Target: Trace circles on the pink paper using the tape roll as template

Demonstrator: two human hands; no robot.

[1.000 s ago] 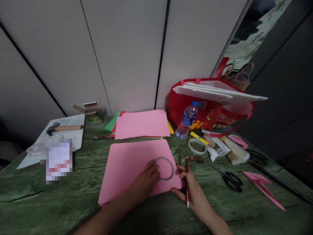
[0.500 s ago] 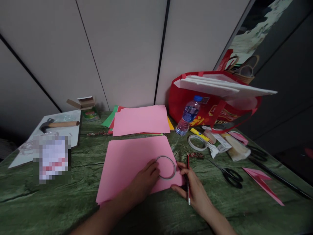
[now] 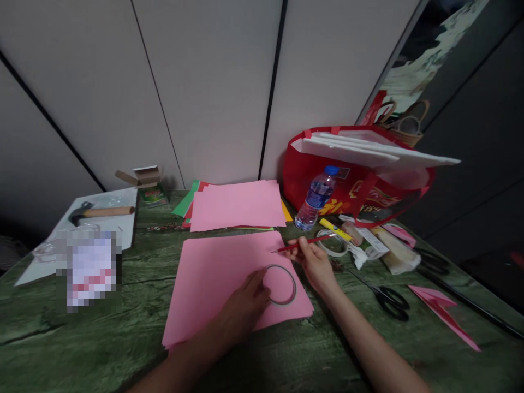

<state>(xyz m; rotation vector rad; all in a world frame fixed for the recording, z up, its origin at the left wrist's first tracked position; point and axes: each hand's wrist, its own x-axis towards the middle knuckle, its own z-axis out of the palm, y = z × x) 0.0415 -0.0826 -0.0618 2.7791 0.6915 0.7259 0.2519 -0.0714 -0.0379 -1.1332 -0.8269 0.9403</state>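
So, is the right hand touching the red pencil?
Touching. The head view shows the right hand gripping the red pencil partway along, both pencil ends sticking out.

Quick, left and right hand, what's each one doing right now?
Left hand: fingers at the grey ring; grip unclear.
Right hand: closed, holding the red pencil.

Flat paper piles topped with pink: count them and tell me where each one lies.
2: the front pile, under the left hand and gray ring; the back pile, nearer the wall. Others could be hidden inside the red bag.
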